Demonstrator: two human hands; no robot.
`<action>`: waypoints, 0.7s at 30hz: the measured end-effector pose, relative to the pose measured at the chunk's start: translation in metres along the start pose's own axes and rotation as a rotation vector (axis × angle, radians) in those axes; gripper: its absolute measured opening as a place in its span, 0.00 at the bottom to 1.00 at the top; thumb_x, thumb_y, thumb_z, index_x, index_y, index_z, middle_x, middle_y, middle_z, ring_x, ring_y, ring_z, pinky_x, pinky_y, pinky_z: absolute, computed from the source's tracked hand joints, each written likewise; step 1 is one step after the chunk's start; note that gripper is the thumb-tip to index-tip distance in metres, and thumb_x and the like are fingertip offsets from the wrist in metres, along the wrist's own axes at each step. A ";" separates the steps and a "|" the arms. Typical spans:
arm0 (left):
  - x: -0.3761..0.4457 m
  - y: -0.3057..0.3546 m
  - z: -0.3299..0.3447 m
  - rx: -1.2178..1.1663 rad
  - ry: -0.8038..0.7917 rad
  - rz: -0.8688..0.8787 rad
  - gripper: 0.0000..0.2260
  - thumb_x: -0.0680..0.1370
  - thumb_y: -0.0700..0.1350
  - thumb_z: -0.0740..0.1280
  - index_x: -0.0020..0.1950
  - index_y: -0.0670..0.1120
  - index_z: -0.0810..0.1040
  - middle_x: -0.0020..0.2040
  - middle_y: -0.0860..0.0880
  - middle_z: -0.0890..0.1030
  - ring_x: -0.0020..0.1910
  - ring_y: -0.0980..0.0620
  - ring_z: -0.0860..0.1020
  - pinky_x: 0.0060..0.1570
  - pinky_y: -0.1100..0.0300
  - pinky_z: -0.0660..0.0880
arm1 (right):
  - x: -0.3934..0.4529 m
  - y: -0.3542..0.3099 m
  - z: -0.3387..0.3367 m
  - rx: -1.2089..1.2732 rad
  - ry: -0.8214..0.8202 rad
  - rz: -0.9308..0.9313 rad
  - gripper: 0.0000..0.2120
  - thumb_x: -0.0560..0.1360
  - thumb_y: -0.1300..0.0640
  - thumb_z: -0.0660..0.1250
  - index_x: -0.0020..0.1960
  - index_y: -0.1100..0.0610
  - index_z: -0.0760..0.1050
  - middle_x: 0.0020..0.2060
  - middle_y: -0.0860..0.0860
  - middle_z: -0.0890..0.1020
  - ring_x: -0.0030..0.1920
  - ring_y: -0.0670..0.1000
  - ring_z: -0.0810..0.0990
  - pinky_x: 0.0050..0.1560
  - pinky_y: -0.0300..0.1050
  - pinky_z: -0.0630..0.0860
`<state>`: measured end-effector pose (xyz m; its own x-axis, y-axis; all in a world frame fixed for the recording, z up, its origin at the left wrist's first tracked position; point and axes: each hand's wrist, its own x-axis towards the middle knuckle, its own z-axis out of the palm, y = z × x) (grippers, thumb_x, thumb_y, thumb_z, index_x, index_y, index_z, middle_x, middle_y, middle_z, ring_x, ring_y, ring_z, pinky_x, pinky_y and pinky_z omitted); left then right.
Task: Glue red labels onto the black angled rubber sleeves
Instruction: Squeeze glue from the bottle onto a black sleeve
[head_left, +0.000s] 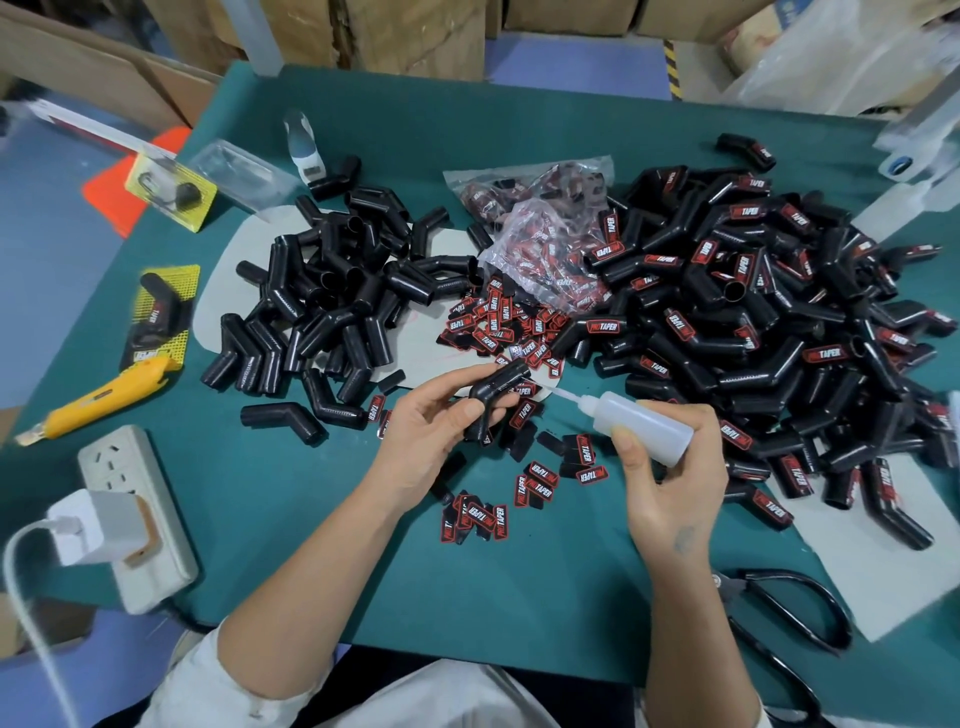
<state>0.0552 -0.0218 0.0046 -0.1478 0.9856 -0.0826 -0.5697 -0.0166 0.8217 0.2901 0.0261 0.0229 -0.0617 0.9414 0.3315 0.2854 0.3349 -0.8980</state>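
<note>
**Glue going onto a bare sleeve at frame centre**

While the green table (519, 571) carries the bulk of the work, I read it by its heaps: the labelled pile (753, 322) fills the right of the frame, the unlabelled pile (332, 291) sits at centre left, and loose red labels (498, 332) are scattered between and below them.

My left hand (436, 441) holds one black angled sleeve (493, 395) just above the table at the centre of the frame, thumb and curled fingers pinching its lower leg. My right hand (670, 467) grips the glue bottle (641, 426), fingers wrapped round its body with the thumb pressing its side.

As I judge it, doing this step well means a gentle squeeze and a thin bead on the flat outer face of the upper leg, kept off my fingertips and away from the sleeve's open end.

The sleeve's upper leg runs along a line from lower left to upper right, its open mouth pointing to the upper right; the lower leg bends down into my palm. The bottle's nozzle (566, 396) points left and slightly up, its tip at the sleeve; I cannot tell whether it touches.
</note>
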 end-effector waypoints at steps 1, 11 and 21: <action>0.000 0.000 0.000 0.002 -0.001 0.003 0.19 0.77 0.48 0.77 0.67 0.46 0.84 0.63 0.36 0.84 0.59 0.42 0.85 0.59 0.57 0.80 | 0.000 0.000 0.000 0.002 0.002 0.002 0.10 0.79 0.46 0.70 0.58 0.46 0.74 0.52 0.47 0.78 0.52 0.53 0.80 0.50 0.59 0.77; 0.002 -0.005 -0.004 0.022 -0.007 0.006 0.20 0.77 0.47 0.78 0.68 0.45 0.83 0.64 0.36 0.83 0.62 0.39 0.84 0.60 0.56 0.80 | 0.001 -0.002 0.001 -0.002 0.004 -0.022 0.09 0.80 0.44 0.70 0.57 0.37 0.74 0.52 0.43 0.78 0.52 0.53 0.79 0.50 0.56 0.77; 0.003 -0.006 -0.005 0.062 -0.025 0.025 0.19 0.78 0.47 0.76 0.68 0.46 0.82 0.65 0.38 0.83 0.63 0.38 0.83 0.61 0.55 0.80 | 0.000 0.004 0.000 0.001 0.001 -0.033 0.10 0.80 0.47 0.70 0.59 0.45 0.74 0.52 0.42 0.77 0.52 0.51 0.79 0.51 0.53 0.76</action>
<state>0.0546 -0.0200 -0.0033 -0.1408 0.9889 -0.0476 -0.5149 -0.0321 0.8567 0.2909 0.0269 0.0192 -0.0702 0.9300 0.3609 0.2821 0.3655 -0.8870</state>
